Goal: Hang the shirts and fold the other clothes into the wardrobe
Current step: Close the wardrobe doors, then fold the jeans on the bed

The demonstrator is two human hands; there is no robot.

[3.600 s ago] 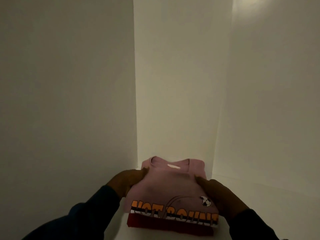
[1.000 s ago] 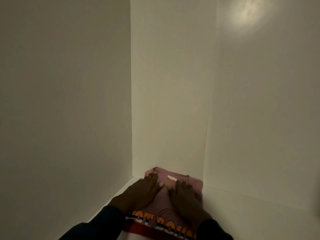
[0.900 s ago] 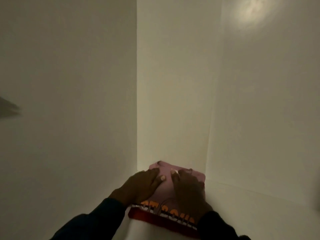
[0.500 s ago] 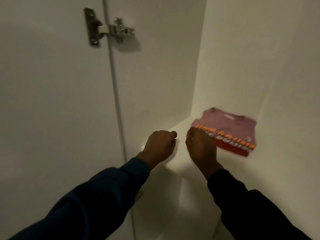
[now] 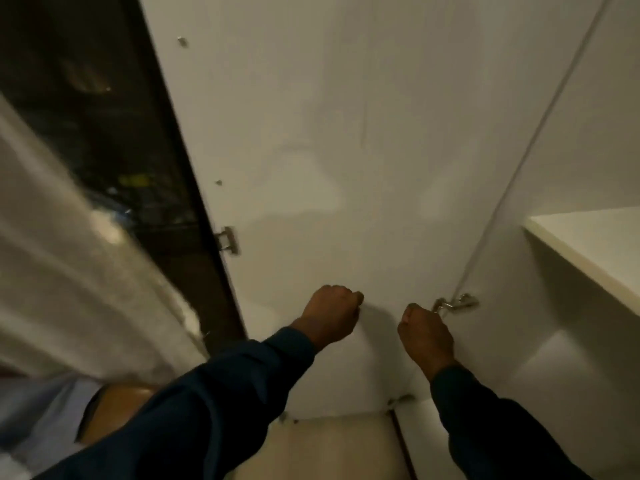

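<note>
I see the white wardrobe door point(image 5: 346, 150) filling the middle, open, with a shelf point(image 5: 588, 247) at three o'clock. My left hand point(image 5: 332, 317) and right hand point(image 5: 426, 336) hang before the door, fingers curled, gripping nothing. A hinge point(image 5: 455, 304) sits beside the right hand. I can't see any clothes.

White wardrobe door point(image 5: 311, 150), navy sleeves point(image 5: 221, 403)

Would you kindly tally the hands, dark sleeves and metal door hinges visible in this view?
Bare hands: 2 (left hand, right hand)
Dark blue sleeves: 2 (left sleeve, right sleeve)
Silver metal hinges: 2 ()
Total: 6
</note>
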